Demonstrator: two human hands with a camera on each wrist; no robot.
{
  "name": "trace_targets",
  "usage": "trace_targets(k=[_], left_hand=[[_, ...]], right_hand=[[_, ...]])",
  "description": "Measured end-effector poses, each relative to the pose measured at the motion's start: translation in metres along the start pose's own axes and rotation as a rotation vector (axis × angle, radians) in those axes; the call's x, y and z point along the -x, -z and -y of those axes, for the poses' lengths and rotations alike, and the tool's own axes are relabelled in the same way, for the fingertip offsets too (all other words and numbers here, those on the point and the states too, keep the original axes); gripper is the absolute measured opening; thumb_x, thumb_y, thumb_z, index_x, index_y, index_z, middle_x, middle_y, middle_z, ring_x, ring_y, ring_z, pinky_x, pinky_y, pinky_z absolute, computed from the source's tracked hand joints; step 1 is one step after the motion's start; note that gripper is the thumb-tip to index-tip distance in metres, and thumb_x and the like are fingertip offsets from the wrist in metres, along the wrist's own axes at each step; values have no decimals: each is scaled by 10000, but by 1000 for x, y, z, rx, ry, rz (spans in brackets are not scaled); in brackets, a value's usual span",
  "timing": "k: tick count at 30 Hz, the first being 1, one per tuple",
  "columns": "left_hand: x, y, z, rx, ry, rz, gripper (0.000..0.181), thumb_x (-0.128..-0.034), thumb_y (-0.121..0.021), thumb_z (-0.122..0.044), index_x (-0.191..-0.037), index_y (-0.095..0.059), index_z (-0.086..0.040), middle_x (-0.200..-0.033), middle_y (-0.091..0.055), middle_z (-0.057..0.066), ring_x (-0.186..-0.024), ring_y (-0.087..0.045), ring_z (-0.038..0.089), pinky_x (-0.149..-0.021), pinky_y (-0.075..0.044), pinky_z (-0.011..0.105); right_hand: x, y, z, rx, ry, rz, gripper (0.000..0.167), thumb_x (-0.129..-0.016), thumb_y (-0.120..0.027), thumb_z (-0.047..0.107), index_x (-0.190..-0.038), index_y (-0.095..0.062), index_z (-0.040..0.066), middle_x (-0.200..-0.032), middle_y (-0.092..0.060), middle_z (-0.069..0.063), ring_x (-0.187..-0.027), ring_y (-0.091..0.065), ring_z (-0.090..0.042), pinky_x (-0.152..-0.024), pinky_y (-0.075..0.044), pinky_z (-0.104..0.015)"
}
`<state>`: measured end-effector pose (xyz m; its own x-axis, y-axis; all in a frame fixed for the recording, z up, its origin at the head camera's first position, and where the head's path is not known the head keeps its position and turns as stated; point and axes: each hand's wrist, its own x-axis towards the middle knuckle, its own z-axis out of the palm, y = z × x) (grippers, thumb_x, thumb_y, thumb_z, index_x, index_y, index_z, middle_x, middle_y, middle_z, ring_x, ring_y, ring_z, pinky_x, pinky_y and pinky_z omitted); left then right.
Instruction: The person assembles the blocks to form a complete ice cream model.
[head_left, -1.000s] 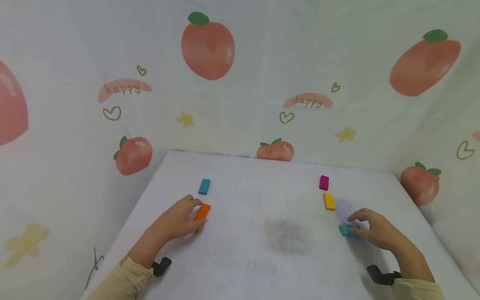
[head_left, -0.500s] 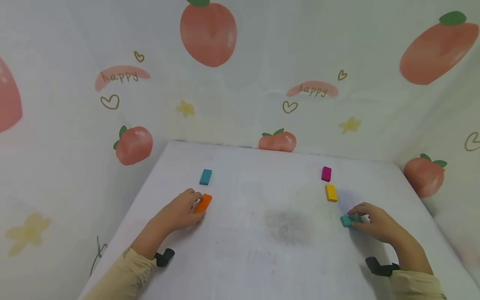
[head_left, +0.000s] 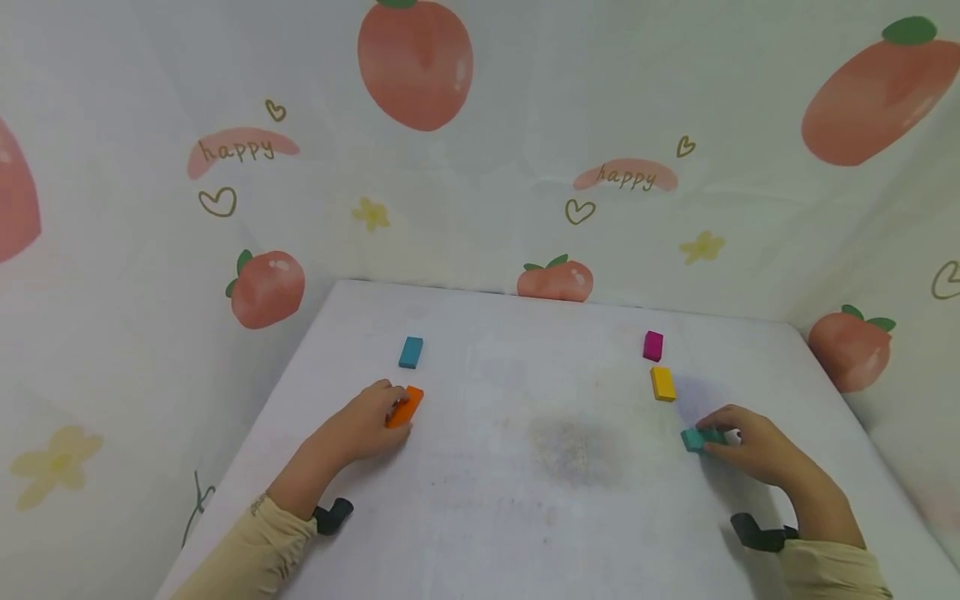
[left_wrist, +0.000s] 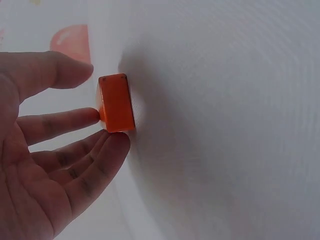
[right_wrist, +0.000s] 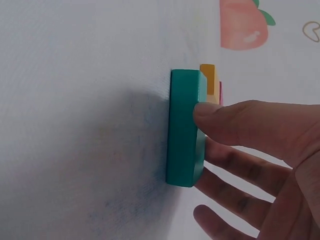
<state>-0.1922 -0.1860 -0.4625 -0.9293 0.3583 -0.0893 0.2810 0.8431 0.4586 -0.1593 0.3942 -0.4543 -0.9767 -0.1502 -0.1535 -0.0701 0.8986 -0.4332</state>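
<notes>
My left hand [head_left: 363, 427] is at the orange block [head_left: 407, 407], which lies on the white table [head_left: 495, 525]. In the left wrist view, fingertips touch the orange block [left_wrist: 118, 104], while the thumb [left_wrist: 72, 72] stays apart from it. On the right, my right hand [head_left: 753, 446] pinches the teal block [head_left: 693, 440]. The right wrist view shows the thumb against one long edge of the teal block [right_wrist: 184, 127] and fingers behind it, partly hidden. The teal block appears to rest on the table.
Beyond the left hand lies a blue block [head_left: 411, 352]. A yellow block [head_left: 663, 384] and a magenta block [head_left: 653, 346] lie beyond the right hand. A peach-printed cloth [head_left: 480, 192] hangs behind the table. Black straps with camera mounts [head_left: 761, 533] sit on both wrists.
The right fingers have closed in on the teal block. My left hand has settled closer around the orange block. The head view has tilted down slightly; the blocks look unmoved.
</notes>
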Motion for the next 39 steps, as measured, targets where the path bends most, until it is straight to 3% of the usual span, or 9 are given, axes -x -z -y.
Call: trace_targets(k=[13, 23, 29, 39], left_hand=[[1, -1, -6, 32, 4, 4, 399, -933, -739, -98, -1295, -660, 50, -1080, -640, 105, -963, -589, 206, -938, -585, 431], [-3, -8, -11, 63, -14, 6, 388, -938, -781, -132, -1270, -678, 40, -1032, -629, 77, -920, -568, 180, -873, -570, 375], [-5, -11, -18, 113, -19, 18, 412, -933, -799, -129, -1293, -693, 40, -1022, -621, 69, -865, -541, 155, -795, -537, 314], [-8, -17, -25, 115, -18, 20, 442, -936, -812, -152, -1328, -700, 20, -1018, -609, 51, -846, -527, 144, -741, -492, 250]], right_hand=[[-2, 0, 5, -20, -28, 10, 272, -917, -802, 156, -1150, -752, 25, -1130, -733, -147, -1090, -645, -398, -930, -569, -631], [-7, -8, 13, -37, 17, -33, 209, -902, -834, 151, -1061, -758, 39, -1041, -745, -74, -1018, -663, -315, -921, -573, -600], [-8, -12, 18, -52, 24, -32, 208, -916, -822, 152, -1080, -769, 35, -1052, -746, -78, -1009, -657, -294, -919, -587, -583], [-8, -16, 26, -83, 99, -32, 218, -907, -785, 66, -1120, -764, 21, -1096, -744, -99, -1015, -668, -291, -920, -586, -600]])
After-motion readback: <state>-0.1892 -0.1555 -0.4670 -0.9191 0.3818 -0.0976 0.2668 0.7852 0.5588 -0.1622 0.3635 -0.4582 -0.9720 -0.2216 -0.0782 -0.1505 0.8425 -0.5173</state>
